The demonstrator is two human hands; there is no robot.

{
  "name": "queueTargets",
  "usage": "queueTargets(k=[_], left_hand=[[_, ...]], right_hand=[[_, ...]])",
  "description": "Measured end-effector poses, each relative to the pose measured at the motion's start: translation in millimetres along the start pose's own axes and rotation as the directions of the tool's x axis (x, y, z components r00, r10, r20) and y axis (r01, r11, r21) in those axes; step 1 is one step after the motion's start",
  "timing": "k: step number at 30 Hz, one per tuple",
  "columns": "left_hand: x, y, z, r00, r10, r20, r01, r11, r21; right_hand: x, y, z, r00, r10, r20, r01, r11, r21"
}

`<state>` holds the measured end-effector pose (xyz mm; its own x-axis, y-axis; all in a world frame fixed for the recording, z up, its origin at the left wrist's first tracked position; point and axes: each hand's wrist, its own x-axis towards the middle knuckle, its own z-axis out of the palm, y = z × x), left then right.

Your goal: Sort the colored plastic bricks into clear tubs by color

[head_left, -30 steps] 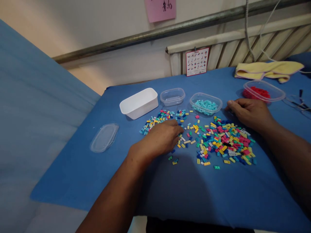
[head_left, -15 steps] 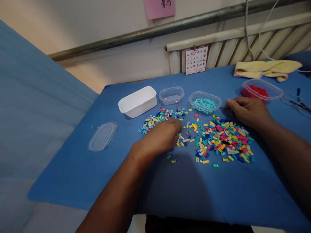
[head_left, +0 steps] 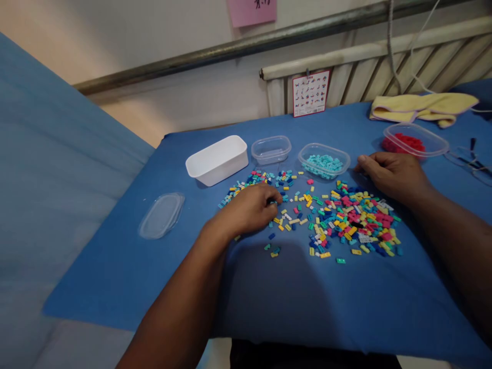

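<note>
Two bare hands are working over a bench (head_left: 115,266) draped in blue cloth. The left hand (head_left: 251,207) is curling among small multicoloured plastic bricks (head_left: 294,222), too many to count; I cannot tell whether its fingertips are gripping one. The right hand (head_left: 395,174) is resting half-curled beside the larger heap, its grip hidden.

Clocking from the left fingertips, one smooth white plastic tub (head_left: 217,161) is sitting at 10 and three clear rounded containers are standing beyond: an empty one (head_left: 271,151) at 12, one holding light-blue bricks (head_left: 325,165) between 1 and 2, one holding red bricks (head_left: 405,143) at 2. Flat clear lids (head_left: 161,216) are lying at 9. One red-edged card (head_left: 310,94) is showing rows of little pictures, its print too small; one pink paper note (head_left: 252,13) is bearing black handwriting, partly cut off. One yellow cloth (head_left: 421,107) is lying crumpled near 2.
</note>
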<state>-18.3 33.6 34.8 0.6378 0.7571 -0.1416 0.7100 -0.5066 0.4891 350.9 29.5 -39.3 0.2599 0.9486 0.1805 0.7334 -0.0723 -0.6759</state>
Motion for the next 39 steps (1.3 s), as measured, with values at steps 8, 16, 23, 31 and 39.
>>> queueTargets(k=[8, 16, 23, 31, 39], left_hand=[[-0.7, -8.5, -2.3, 0.976, -0.216, -0.040, 0.167, 0.849, -0.501], [6.7, -17.5, -2.4, 0.931, -0.357, 0.075, 0.147, 0.177, -0.973], [10.6, -13.1, -4.0, 0.920, -0.383, 0.089, 0.069, -0.064, -0.996], [32.5, 13.7, -4.7, 0.893, -0.447, 0.057, 0.146, 0.169, -0.975], [101.9, 48.7, -13.9, 0.966, -0.136, -0.219, 0.029, 0.902, -0.431]], right_hand=[[1.8, 6.6, 1.3, 1.000, -0.004, -0.001, 0.004, 1.000, -0.006], [1.5, 7.2, 2.0, 1.000, 0.005, -0.009, -0.005, 1.000, -0.024], [1.0, 2.5, 0.8, 1.000, 0.003, 0.000, -0.003, 1.000, -0.030], [2.2, -5.5, 1.0, 1.000, -0.010, 0.019, 0.009, 1.000, 0.024], [3.1, -6.2, 0.8, 0.998, -0.036, 0.042, 0.036, 0.999, 0.018]])
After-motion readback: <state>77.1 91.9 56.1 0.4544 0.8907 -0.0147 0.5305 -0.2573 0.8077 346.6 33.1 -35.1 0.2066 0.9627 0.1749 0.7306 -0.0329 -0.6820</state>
